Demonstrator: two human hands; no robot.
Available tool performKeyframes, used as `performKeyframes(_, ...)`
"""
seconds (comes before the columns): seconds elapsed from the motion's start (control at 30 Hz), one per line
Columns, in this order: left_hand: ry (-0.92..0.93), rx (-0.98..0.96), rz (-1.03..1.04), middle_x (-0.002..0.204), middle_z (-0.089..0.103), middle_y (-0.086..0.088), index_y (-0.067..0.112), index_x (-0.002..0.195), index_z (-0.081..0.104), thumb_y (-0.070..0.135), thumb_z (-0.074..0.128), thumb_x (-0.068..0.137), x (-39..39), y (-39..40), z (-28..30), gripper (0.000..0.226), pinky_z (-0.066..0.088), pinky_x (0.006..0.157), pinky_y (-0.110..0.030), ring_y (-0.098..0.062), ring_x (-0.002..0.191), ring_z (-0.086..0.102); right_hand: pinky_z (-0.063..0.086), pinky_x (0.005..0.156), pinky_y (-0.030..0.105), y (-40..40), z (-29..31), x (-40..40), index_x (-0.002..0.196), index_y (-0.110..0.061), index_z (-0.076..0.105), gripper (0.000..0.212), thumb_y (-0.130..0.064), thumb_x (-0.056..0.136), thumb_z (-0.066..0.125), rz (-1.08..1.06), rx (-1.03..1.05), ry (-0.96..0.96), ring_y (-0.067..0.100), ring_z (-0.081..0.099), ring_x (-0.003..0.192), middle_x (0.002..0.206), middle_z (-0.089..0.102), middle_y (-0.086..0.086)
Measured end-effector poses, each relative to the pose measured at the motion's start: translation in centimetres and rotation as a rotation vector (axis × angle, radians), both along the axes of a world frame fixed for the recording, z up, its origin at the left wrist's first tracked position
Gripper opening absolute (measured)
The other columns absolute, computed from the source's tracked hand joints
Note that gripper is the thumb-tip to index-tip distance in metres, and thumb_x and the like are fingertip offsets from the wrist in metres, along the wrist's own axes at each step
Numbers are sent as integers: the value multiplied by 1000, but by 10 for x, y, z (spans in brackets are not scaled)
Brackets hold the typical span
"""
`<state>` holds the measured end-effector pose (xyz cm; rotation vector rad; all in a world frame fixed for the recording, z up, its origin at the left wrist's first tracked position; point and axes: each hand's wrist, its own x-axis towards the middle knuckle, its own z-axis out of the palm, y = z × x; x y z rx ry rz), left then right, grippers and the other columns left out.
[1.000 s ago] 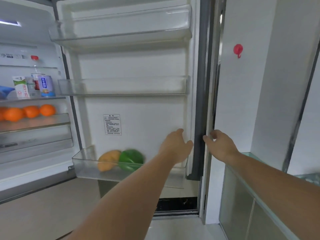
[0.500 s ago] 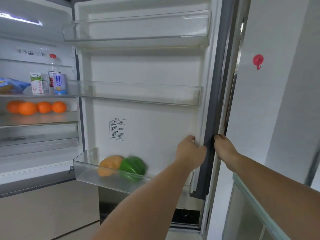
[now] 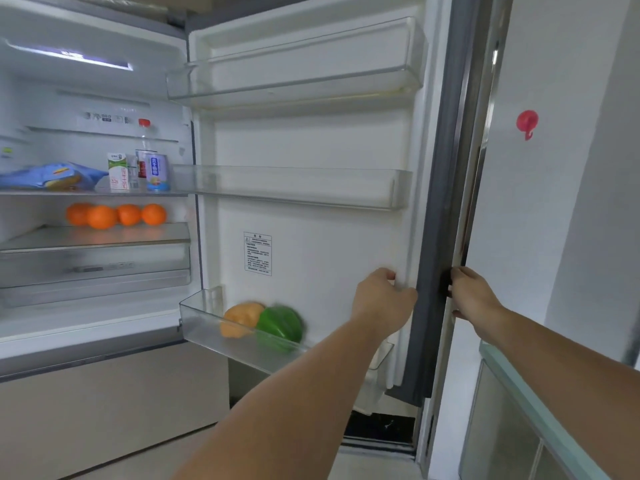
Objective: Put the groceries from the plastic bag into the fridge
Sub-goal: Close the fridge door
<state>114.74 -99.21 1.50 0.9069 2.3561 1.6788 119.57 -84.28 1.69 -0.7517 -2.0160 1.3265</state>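
- The fridge door (image 3: 311, 140) stands wide open, its inner face turned to the room; the left hand (image 3: 382, 301) rests against the inner liner near the door's free edge, fingers curled loosely against the plastic and holding nothing; the right hand (image 3: 472, 296) wraps round the door's outer edge just past the grey gasket (image 3: 438, 237), fingers hooked behind it.
- The lowest door bin (image 3: 207, 320), clear plastic, holds an orange bell pepper (image 3: 240, 318) and a green bell pepper (image 3: 280, 323) side by side and touching, the green one nearer the hands.
- The middle door bin (image 3: 346, 199) and the top door bin (image 3: 294, 84) show nothing inside.
- Inside the fridge, the upper glass shelf (image 3: 97, 192) carries a blue packet (image 3: 52, 174) lying flat, a small milk carton (image 3: 118, 171) standing upright, a blue-and-white can (image 3: 157, 171) just beside it, and a red-capped bottle (image 3: 143, 140) behind them.
- The shelf below holds four oranges (image 3: 114, 214) in a row, touching one another; beneath them sits a closed drawer (image 3: 93, 268), its contents hidden.
- A red suction hook (image 3: 527, 123) sticks to the white wall to the right of the door; the plastic bag is not in sight.
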Motion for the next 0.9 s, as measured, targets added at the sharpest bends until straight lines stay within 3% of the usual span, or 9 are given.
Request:
performKeyframes(0.1, 14, -14, -11, 109, 63, 0, 17, 128, 53, 30, 57, 89, 11, -29, 0, 41, 43, 69, -22, -13, 84, 57, 42, 105, 48, -19, -2, 18, 135, -17, 46, 38, -30, 103, 31, -21, 41, -18, 32, 53, 120, 130, 55, 10)
performKeyframes(0.23, 78, -22, -1, 87, 59, 5, 16, 108, 58, 43, 58, 89, 16, -74, 1, 33, 41, 61, -20, -8, 73, 54, 43, 99, 38, -65, 0, 50, 140, -19, 41, 40, -32, 104, 27, 14, 234, -5, 31, 53, 119, 123, 54, 5)
performKeyframes(0.33, 112, -21, 8, 84, 58, 5, 16, 97, 59, 55, 56, 88, 20, -112, -2, 40, 43, 68, -24, -14, 77, 56, 39, 88, 30, -111, 2, 74, 139, -19, 40, 39, -31, 105, 26, 50, 377, 55, 24, 55, 102, 113, 56, 3)
performKeyframes(0.43, -1, 64, -18, 82, 66, -7, 11, 86, 63, 60, 52, 88, 27, -152, -2, 50, 56, 83, -38, -25, 82, 64, 37, 77, 29, -151, 6, 87, 134, -15, 43, 37, -29, 104, 26, 17, 503, 164, 22, 55, 87, 98, 58, 4)
performKeyframes(0.5, -91, 103, -27, 94, 69, -14, 9, 90, 64, 62, 49, 89, 34, -181, 1, 54, 58, 82, -37, -27, 86, 66, 38, 65, 30, -175, 10, 88, 125, -14, 45, 31, -27, 104, 27, 0, 544, 247, 21, 56, 78, 88, 58, 6)
performKeyframes(0.63, -164, 120, 13, 95, 67, -5, 16, 89, 64, 63, 43, 92, 44, -235, 8, 51, 56, 76, -31, -21, 85, 65, 40, 53, 27, -216, 17, 88, 104, -12, 48, 23, -26, 103, 30, 48, 633, 348, 19, 57, 68, 76, 57, 7)
performKeyframes(0.77, -181, 139, 139, 91, 70, -7, 15, 88, 67, 72, 47, 83, 57, -285, 10, 61, 57, 80, -36, -25, 86, 67, 48, 59, 36, -254, 22, 92, 107, -12, 52, 26, -32, 99, 36, 143, 750, 383, 19, 60, 70, 79, 60, 2)
performKeyframes(0.83, -185, 198, 240, 92, 71, -13, 13, 88, 67, 74, 51, 73, 63, -307, 10, 65, 56, 79, -37, -30, 82, 67, 53, 65, 43, -274, 24, 91, 114, -11, 53, 40, -43, 95, 37, 209, 769, 418, 22, 63, 74, 85, 64, 1)
performKeyframes(0.9, -145, 263, 354, 94, 68, -13, 17, 96, 65, 67, 52, 78, 69, -329, 13, 55, 48, 78, -35, -24, 80, 61, 54, 69, 42, -295, 24, 83, 122, -12, 52, 53, -51, 90, 38, 270, 758, 439, 20, 64, 81, 97, 65, 2)
